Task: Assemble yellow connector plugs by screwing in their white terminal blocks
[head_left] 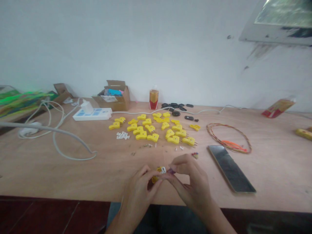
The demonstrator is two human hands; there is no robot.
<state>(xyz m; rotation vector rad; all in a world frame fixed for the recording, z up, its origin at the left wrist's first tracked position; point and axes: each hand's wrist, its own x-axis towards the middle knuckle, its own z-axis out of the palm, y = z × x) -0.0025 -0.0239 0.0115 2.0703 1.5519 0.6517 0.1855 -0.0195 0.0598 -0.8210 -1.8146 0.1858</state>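
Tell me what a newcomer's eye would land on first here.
First comes the scatter of yellow parts across the middle of the wooden table. Next, at the near edge, the left hand and right hand pinch one small yellow piece between their fingertips. A dark phone lies flat to the right, next to a wire coil.

Head view: forward-down across table (pixel 60 175) toward wall (pixel 146 39); left hand (pixel 138 190), right hand (pixel 193 185) close, bottom centre.
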